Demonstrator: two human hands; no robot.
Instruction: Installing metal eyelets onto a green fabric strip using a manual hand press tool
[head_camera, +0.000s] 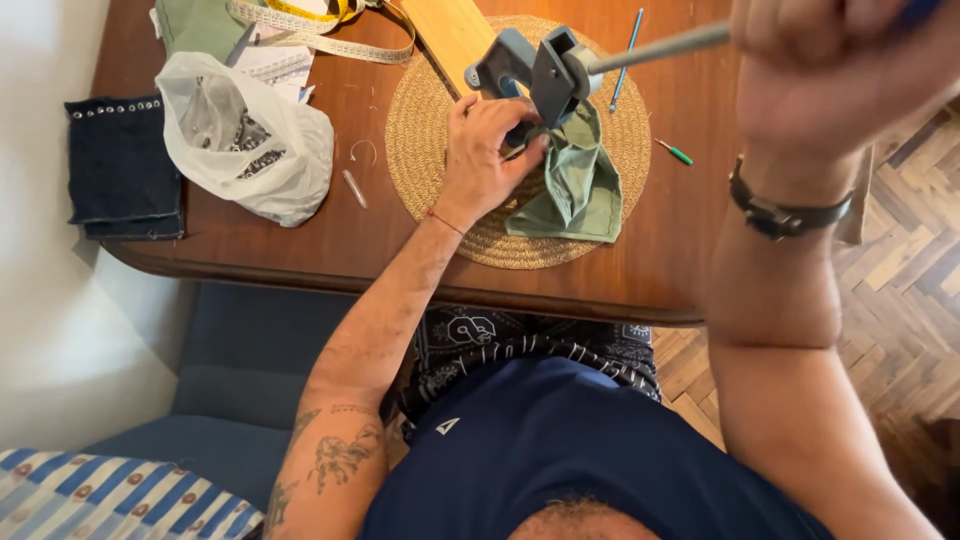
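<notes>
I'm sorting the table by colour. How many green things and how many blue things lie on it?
Green: 3 (cloth under the press, folded cloth, small pen)
Blue: 2 (denim piece, thin stick)
Total: 5
</notes>
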